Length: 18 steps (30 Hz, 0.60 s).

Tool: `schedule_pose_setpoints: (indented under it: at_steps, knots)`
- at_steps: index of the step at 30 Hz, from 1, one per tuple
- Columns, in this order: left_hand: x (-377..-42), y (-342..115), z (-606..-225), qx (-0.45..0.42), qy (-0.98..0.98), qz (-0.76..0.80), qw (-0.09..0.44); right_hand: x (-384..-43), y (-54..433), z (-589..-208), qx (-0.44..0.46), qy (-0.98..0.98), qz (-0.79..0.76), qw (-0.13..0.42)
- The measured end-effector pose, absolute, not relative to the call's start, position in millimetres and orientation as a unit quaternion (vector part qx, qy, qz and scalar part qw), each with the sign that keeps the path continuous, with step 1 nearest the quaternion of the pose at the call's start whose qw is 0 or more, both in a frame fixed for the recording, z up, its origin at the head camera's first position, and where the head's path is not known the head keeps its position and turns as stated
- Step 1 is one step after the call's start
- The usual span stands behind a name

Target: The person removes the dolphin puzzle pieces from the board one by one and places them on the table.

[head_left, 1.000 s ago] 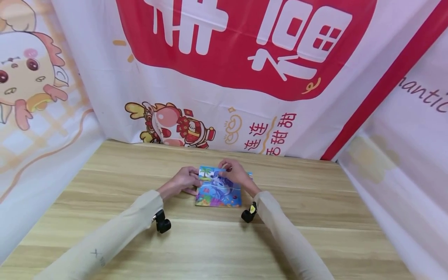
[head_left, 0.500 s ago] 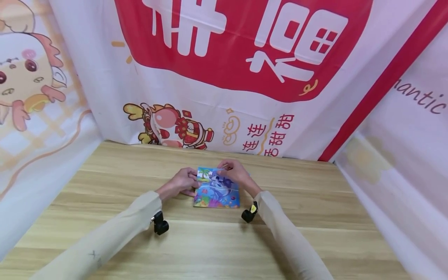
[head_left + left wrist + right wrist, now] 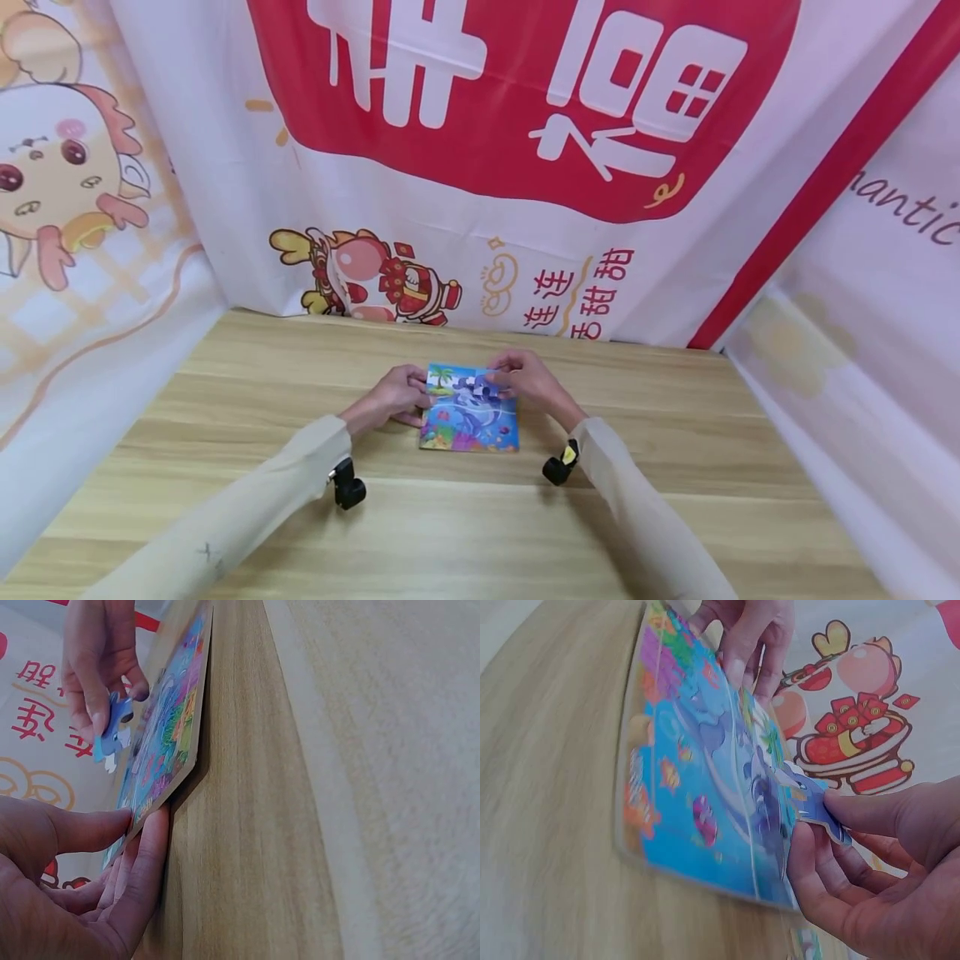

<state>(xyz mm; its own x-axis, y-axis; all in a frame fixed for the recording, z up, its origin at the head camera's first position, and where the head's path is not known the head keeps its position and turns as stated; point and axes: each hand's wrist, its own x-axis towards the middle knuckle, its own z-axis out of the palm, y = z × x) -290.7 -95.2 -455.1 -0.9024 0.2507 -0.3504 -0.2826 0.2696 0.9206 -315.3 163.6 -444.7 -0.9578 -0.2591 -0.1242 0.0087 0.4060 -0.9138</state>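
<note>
A jigsaw puzzle board with a dolphin and sea picture lies near the far side of the table. My left hand grips its left edge, thumb on the face and fingers beneath, as the left wrist view shows. My right hand is over the board's upper right part. Between its thumb and fingers it pinches a blue jigsaw puzzle piece, seen tilted close above the board in the right wrist view. The piece's knobbed outline shows in the left wrist view.
The wooden table meets a printed cloth backdrop just behind the board. Cloth walls stand at left and right. A small colourful bit shows below the board's edge in the right wrist view.
My right hand has shifted slightly right, uncovering more of the board's upper picture and the puzzle piece in its fingers. My left hand keeps its grip on the board's left edge.
</note>
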Motion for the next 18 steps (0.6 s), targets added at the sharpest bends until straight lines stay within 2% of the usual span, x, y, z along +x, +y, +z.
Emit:
schedule_pose_setpoints:
  at_steps: [18]
  knots:
    - [-295.1, -95.1, -458.5, -0.016, 0.769, 0.600, 0.222, -319.7, 246.8, -440.8, -0.055, 0.840, -0.527, 0.114]
